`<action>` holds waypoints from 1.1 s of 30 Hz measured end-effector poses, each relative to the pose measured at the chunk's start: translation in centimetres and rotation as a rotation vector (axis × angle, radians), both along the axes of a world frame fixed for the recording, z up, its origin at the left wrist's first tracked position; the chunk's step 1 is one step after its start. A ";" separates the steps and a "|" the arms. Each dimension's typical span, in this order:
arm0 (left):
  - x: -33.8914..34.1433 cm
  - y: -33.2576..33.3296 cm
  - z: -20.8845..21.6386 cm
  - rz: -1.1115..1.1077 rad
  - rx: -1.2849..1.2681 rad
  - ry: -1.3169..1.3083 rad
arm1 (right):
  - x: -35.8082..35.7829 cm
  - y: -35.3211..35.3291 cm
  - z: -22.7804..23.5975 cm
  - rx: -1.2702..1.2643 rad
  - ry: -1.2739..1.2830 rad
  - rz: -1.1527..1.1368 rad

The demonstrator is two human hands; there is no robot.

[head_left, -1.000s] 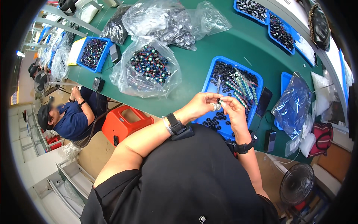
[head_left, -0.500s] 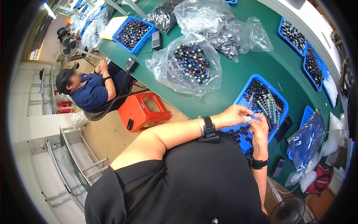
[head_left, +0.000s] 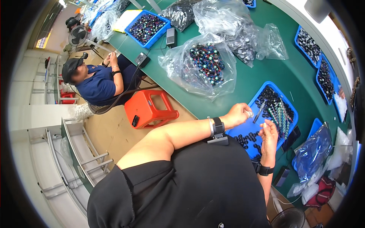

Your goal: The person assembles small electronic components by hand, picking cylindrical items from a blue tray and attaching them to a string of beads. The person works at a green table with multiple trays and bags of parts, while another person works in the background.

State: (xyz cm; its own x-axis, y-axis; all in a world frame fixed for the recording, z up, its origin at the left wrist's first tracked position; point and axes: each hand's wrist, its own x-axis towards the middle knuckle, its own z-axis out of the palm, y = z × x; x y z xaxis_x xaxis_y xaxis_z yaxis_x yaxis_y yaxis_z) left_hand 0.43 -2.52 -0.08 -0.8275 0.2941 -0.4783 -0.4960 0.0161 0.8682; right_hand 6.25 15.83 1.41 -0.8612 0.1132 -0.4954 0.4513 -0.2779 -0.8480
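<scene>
Black round parts (head_left: 247,140) lay loose in the blue tray (head_left: 246,127)'s near end; pinching them singly over it likely suited best. Right hand (head_left: 269,135): fingers loosely bent, hold unclear. Left hand (head_left: 238,115): fingertips bunched, hold unclear. Slim pen-like tool (head_left: 259,111), beaded strands (head_left: 280,119) beyond.

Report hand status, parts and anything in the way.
Left hand and right hand apart at blue rectangular plastic tray, grips unclear. Small round black parts loose inside. Slim straight dark tool lies between hands.
</scene>
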 end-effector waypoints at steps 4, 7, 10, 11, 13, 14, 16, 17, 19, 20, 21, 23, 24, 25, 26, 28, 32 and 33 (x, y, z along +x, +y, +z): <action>-0.5 -1.5 -2.0 0.090 -0.034 -0.082 | 0.2 0.2 -1.3 -0.011 -0.038 -0.041; -1.0 -2.9 -1.9 0.129 0.062 -0.178 | 0.6 0.6 -2.6 -0.014 -0.094 -0.060; -1.5 -4.0 -2.1 0.134 0.098 -0.189 | 1.0 1.2 -3.7 -0.012 -0.142 -0.068; -1.7 -4.3 -1.9 0.120 0.099 -0.182 | 1.1 1.3 -4.2 -0.019 -0.145 -0.066; -2.0 -4.8 -1.7 0.094 0.126 -0.118 | 1.6 2.0 -4.9 -0.017 -0.156 -0.080; -2.0 -5.1 -1.9 0.088 0.053 -0.017 | 1.6 2.0 -5.0 0.010 -0.166 -0.091; -1.9 -5.6 -1.0 0.094 -0.103 0.146 | 2.0 2.3 -5.9 0.054 -0.153 -0.093; -1.9 -6.2 -1.1 0.110 -0.159 0.190 | 2.0 2.3 -6.1 0.094 -0.153 -0.087; -3.0 -7.6 -1.2 0.246 -0.143 0.347 | 2.5 3.1 -7.5 0.138 -0.138 -0.088; -4.3 -9.1 -0.8 0.297 -0.202 0.443 | 2.7 3.5 -7.9 0.194 -0.127 -0.097; -5.7 -10.0 2.0 0.345 -0.269 0.481 | 3.1 4.0 -8.6 0.241 -0.132 -0.120; -9.7 -13.9 1.0 0.529 -0.315 0.591 | 3.0 4.7 -9.9 0.315 -0.102 -0.122; -11.4 -15.7 1.0 0.521 -0.500 0.693 | 2.7 4.9 -10.5 0.344 -0.072 -0.111; -13.0 -17.6 0.7 0.471 -0.713 0.642 | 2.2 5.0 -10.9 0.371 -0.042 -0.100; -13.9 -18.7 0.0 0.450 -1.195 0.881 | 1.5 4.8 -10.8 0.424 -0.031 -0.084; -13.5 -16.8 2.1 0.419 -1.379 1.048 | 0.0 4.8 -10.4 0.542 -0.016 -0.065; -9.4 -10.3 2.0 0.038 -0.737 0.946 | -2.3 4.9 -8.7 1.088 0.151 0.016; -7.7 -8.7 0.4 -0.109 -0.616 0.864 | -2.8 4.7 -8.0 1.191 0.107 0.046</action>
